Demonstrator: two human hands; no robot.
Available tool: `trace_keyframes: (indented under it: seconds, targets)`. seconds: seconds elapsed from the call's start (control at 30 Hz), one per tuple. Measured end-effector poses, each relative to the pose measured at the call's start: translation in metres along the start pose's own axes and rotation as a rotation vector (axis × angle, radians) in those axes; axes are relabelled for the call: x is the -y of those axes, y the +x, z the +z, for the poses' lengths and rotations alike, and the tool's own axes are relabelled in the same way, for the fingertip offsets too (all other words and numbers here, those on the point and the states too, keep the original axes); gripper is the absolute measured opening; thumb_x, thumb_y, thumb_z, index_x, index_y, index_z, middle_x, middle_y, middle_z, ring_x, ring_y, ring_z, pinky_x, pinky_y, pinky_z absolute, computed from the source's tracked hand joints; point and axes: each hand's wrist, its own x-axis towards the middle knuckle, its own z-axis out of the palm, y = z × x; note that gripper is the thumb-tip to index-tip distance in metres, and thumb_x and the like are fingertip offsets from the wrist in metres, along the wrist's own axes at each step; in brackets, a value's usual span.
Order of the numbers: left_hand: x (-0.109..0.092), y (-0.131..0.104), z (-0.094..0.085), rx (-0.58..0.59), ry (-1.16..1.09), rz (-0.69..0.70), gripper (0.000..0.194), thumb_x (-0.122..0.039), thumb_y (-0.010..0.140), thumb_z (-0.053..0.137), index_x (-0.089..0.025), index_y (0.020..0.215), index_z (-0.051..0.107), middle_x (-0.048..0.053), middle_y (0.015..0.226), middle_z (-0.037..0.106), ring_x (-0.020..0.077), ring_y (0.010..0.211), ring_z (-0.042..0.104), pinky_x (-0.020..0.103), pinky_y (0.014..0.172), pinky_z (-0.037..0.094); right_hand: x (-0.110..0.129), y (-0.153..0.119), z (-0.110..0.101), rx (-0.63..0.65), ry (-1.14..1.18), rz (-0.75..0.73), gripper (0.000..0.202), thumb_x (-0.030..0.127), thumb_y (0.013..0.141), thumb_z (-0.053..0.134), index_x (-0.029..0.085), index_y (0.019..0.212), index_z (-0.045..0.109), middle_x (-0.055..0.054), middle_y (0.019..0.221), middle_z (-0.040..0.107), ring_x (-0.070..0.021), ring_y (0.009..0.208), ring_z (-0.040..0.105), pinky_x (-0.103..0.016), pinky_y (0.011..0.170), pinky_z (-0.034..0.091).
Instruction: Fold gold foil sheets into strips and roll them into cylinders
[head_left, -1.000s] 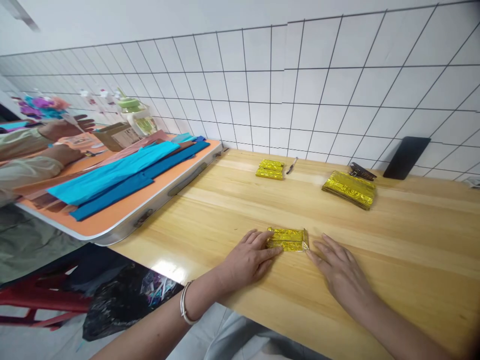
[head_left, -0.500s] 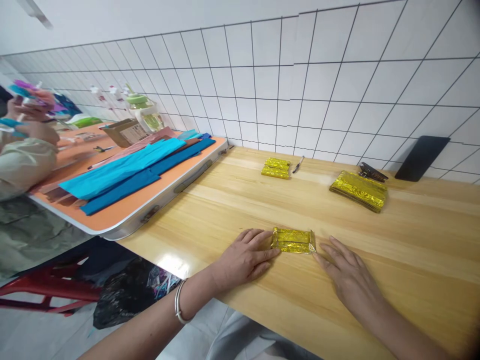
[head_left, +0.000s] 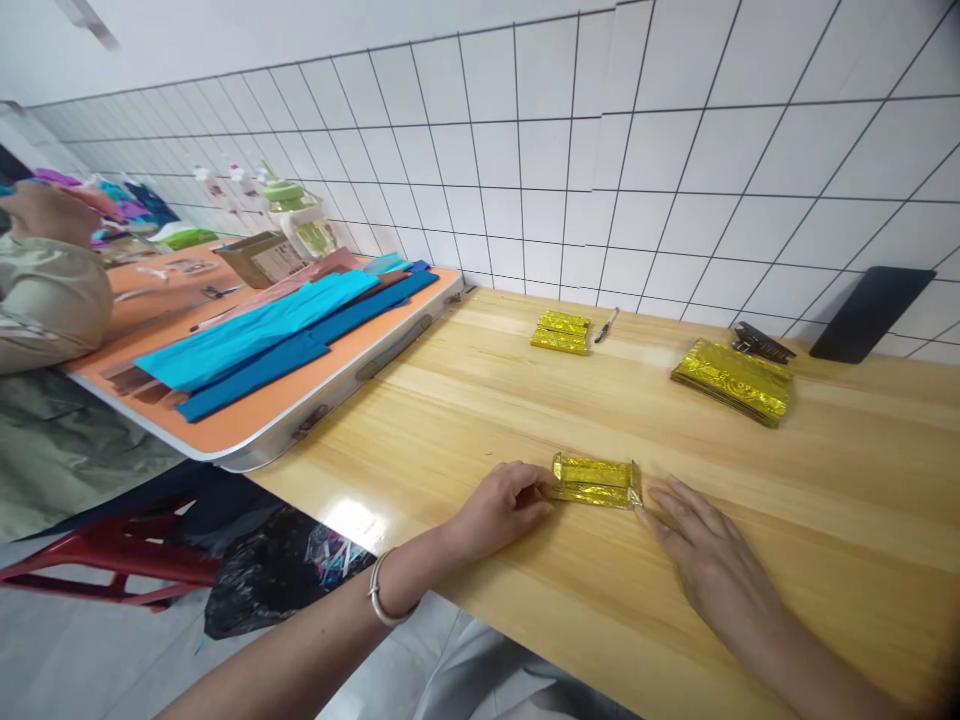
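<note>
A folded sheet of gold foil paper (head_left: pixel 596 482) lies flat on the wooden table, its short ends turned up into small flaps. My left hand (head_left: pixel 506 512) is at its left end, fingers curled and the fingertips pinched at that flap. On the other side my right hand (head_left: pixel 709 550) rests with fingers stretched out, a fingertip touching the lower right corner. Behind lie a smaller folded gold foil piece (head_left: pixel 561 332) and, to the right, a thick stack of gold foil sheets (head_left: pixel 733 382).
A pen (head_left: pixel 606 326), a black clip (head_left: pixel 762 343) and a dark phone-like slab (head_left: pixel 870 315) are near the tiled wall. Blue paper strips (head_left: pixel 259 330) lie on an orange folding table (head_left: pixel 247 435) at left, where another person's arm (head_left: pixel 52 290) shows. Below are a black bag (head_left: pixel 259 575) and red stool (head_left: pixel 112 560).
My left fingers, earlier laid flatter over the left end of the foil, have curled in at its edge; the left flap now stands up more. My right hand stays about the same.
</note>
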Motion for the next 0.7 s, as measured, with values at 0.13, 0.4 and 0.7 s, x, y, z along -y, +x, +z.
trace_keyframes:
  seconds: [0.13, 0.4, 0.7]
  targets:
    - [-0.004, 0.008, 0.008, -0.062, 0.051, -0.087, 0.009, -0.017, 0.074, 0.063, -0.019, 0.082, 0.059, -0.002, 0.073, 0.059, 0.0117, 0.065, 0.053, 0.022, 0.060, 0.040, -0.001, -0.001, 0.001, 0.000, 0.009, 0.005, 0.054, -0.003, 0.078, 0.037, 0.020, 0.123, 0.056, -0.012, 0.136, 0.046, -0.0265, 0.134, 0.024, -0.046, 0.100, 0.037]
    - [-0.001, 0.010, 0.011, -0.079, 0.199, -0.076, 0.005, -0.024, 0.074, 0.067, -0.021, 0.075, 0.064, 0.001, 0.079, 0.059, 0.0169, 0.079, 0.054, 0.029, 0.073, 0.040, -0.002, -0.001, 0.002, 0.007, 0.029, 0.012, 0.057, -0.003, 0.077, 0.038, 0.022, 0.125, 0.055, -0.010, 0.135, 0.047, -0.0261, 0.134, 0.024, -0.045, 0.099, 0.039]
    - [-0.004, 0.013, 0.007, 0.010, 0.236, -0.068, 0.008, -0.026, 0.081, 0.061, -0.023, 0.075, 0.065, 0.001, 0.091, 0.059, 0.0186, 0.091, 0.051, 0.036, 0.085, 0.033, -0.003, 0.000, 0.001, 0.008, 0.028, 0.014, 0.058, -0.003, 0.075, 0.039, 0.022, 0.125, 0.055, -0.009, 0.134, 0.048, -0.0255, 0.134, 0.024, -0.044, 0.100, 0.038]
